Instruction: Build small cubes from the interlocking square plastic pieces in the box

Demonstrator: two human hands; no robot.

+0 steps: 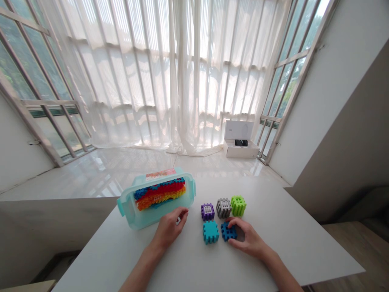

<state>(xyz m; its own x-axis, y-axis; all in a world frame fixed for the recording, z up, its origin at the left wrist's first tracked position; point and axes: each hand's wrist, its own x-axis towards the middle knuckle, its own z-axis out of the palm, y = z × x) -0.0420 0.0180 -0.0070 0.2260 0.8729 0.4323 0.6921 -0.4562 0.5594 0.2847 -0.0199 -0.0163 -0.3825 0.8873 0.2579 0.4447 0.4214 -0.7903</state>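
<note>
My right hand (248,240) grips a dark blue cube (228,231) of interlocking plastic tiles, thumb at its near side and fingers at its far side. Left of it sits a turquoise cube (210,232). Behind these two stand a purple cube (207,211) with a white window piece, a grey cube (224,208) with a similar window, and a lime green cube (238,205). My left hand (170,227) rests with curled fingers by the near right side of a light teal bin (133,217); nothing shows in it.
Inside the tilted bin lie stacked toothed tiles (161,193) in blue, red, orange and yellow. The white table (285,239) meets a glossy window ledge (109,166). On the ledge, a white box (241,151) with a raised lid carries a dark phone (241,142), in front of sheer curtains (182,81).
</note>
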